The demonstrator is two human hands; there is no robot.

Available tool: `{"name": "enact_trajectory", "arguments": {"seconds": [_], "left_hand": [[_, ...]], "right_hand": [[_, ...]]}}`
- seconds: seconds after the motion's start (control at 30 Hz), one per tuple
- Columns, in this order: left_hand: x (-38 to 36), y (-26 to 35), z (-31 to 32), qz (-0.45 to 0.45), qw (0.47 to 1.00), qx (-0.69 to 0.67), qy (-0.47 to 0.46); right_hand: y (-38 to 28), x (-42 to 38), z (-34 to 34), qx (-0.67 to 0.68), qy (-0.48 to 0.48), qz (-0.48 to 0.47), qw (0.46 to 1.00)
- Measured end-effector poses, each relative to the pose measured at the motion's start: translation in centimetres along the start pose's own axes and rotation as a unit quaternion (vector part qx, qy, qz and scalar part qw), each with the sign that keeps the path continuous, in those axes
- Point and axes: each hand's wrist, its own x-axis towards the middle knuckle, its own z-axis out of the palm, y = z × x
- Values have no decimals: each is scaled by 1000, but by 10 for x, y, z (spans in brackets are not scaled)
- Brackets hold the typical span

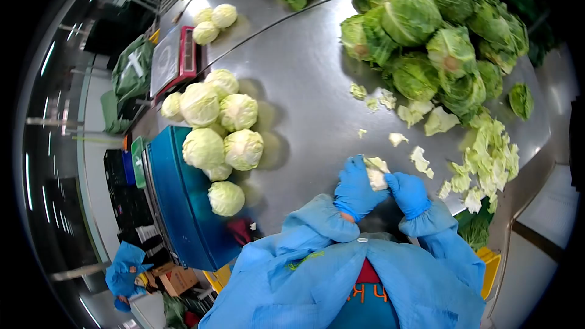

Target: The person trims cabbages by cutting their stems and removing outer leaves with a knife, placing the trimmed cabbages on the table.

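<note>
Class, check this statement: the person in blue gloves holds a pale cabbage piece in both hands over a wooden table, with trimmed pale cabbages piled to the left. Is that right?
One detail is wrong: the table is shiny stainless steel, not wooden, as the head view shows. The rest holds: the blue-gloved left hand and right hand hold the pale cabbage piece, and the trimmed pale cabbages are piled to the left.

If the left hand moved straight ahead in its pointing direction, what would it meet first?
The left hand already grips the cabbage piece. Beyond it probably lies bare steel table, though depth is unclear.
</note>
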Motion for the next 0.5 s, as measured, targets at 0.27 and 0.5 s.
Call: {"name": "enact_trajectory", "arguments": {"seconds": [0.27, 0.5], "left_hand": [[5, 1, -10, -32, 998, -39, -39], [-1, -2, -3, 11, 998, -59, 0]], "right_hand": [[-5, -3, 6, 190, 93, 42, 976], [-26, 6, -19, 261, 122, 15, 957]]}}
